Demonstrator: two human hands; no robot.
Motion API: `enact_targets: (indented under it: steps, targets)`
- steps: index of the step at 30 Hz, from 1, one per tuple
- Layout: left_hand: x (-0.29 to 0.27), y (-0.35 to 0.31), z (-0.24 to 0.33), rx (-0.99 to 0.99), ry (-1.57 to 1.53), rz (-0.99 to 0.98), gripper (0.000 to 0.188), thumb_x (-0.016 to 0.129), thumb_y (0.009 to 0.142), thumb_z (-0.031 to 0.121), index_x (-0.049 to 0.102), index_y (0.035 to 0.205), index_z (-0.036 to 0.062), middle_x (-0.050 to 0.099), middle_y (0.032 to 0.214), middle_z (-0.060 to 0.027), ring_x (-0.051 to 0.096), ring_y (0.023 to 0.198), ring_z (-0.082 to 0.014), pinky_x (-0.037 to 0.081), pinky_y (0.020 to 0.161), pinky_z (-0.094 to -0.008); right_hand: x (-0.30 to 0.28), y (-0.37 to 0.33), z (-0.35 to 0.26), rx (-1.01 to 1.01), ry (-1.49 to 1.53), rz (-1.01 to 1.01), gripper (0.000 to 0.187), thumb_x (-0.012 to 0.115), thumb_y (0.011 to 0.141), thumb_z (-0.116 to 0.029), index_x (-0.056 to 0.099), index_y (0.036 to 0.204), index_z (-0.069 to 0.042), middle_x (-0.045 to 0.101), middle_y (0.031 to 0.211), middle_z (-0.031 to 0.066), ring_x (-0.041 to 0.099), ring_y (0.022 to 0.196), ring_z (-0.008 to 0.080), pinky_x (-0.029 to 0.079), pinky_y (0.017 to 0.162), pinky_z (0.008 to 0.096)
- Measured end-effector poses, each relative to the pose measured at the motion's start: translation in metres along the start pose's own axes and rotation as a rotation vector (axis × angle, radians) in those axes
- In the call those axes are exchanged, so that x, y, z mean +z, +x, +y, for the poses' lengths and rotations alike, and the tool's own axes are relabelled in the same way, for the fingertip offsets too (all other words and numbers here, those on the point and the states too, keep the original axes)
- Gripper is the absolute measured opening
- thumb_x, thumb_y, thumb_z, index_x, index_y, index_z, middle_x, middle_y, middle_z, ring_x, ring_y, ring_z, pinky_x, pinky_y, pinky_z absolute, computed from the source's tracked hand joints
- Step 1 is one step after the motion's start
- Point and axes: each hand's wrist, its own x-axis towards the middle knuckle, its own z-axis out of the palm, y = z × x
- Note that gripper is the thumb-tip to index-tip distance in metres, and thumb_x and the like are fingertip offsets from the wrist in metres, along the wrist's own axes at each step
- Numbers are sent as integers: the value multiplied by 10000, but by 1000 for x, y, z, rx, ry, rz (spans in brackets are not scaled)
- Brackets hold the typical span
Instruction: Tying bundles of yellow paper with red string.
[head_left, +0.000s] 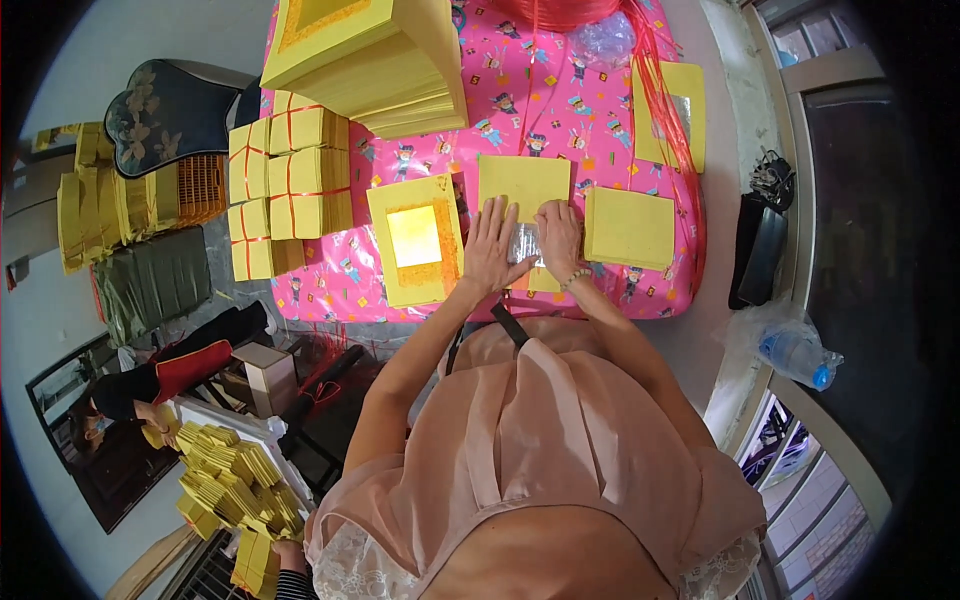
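Observation:
A yellow paper sheet (pixel 524 180) with a silver foil patch (pixel 523 243) lies in front of me on the pink patterned tablecloth (pixel 400 165). My left hand (pixel 490 247) rests flat on its left part, fingers stretched out. At the right edge, my right hand (pixel 558 238) has its fingers curled and closed on the paper; the fingertips are hidden. To the left lies a stack of yellow paper (pixel 448 205) topped by a bright foil square (pixel 414 237) on an orange patch. Close on the right sits a plain yellow paper pile (pixel 630 228).
A tall paper stack (pixel 400 90) and red-tied bundles (pixel 310 175) occupy the table's left. Red plastic strands (pixel 672 130) hang along the right, over another foil-patched sheet (pixel 690 95). A bagged bottle (pixel 795 352) is beside the table. Lower left, people handle yellow bundles (pixel 225 470).

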Motion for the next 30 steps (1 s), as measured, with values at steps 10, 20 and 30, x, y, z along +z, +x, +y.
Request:
enact_targets:
  steps: [10, 20, 30]
  targets:
    - [-1, -2, -6, -8, -36, -60, 984, 553, 817, 622, 239, 1459, -55, 179, 1519, -299, 124, 1437, -427, 146, 1158, -501, 1, -4, -4, -8, 11, 23, 148, 614, 860, -143, 540, 948, -50, 528, 915, 132, 515, 900, 323, 411, 783, 438]
    - [-4, -3, -11, 5, -160, -9, 846, 581, 850, 478, 260, 1464, -8, 203, 1516, -285, 146, 1430, -434, 153, 1149, -523, -13, -1, -16, -129, -200, -50, 360, 689, 794, -267, 542, 1071, -90, 538, 939, 96, 528, 934, 269, 431, 778, 404]
    - [-7, 26, -15, -286, -413, 393, 582, 631, 838, 159, 424, 1345, -36, 399, 1305, -332, 412, 1212, -433, 329, 1045, -490, -15, 15, -4, -521, -467, -54, 186, 613, 800, -190, 579, 943, -76, 504, 851, 39, 524, 816, 205, 422, 733, 352]
